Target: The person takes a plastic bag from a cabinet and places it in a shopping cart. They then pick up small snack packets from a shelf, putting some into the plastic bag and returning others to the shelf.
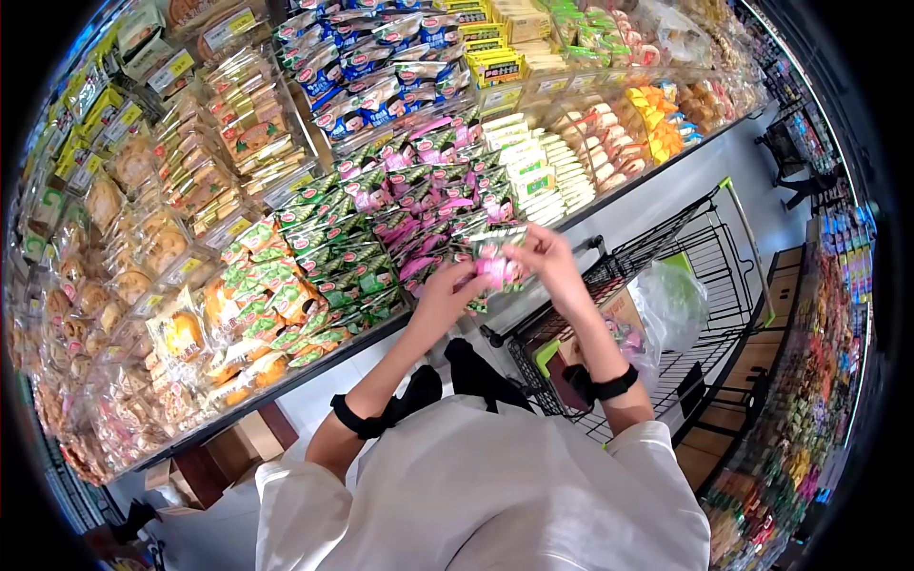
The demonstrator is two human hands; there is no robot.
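Observation:
Between my two hands is a small pink and green snack packet, held just in front of the display's near edge. My left hand grips its lower left side, fingers closed. On the upper right side, the fingers of my right hand pinch the same packet. Right behind it lies a heap of similar pink and dark green packets. Green packets lie to the left of that heap, and white and green packets to its right.
A wire shopping cart stands at my right, holding a clear plastic bag and other goods. Blue packets and boxed pastries fill the display farther back. An opened cardboard box sits under the display at left.

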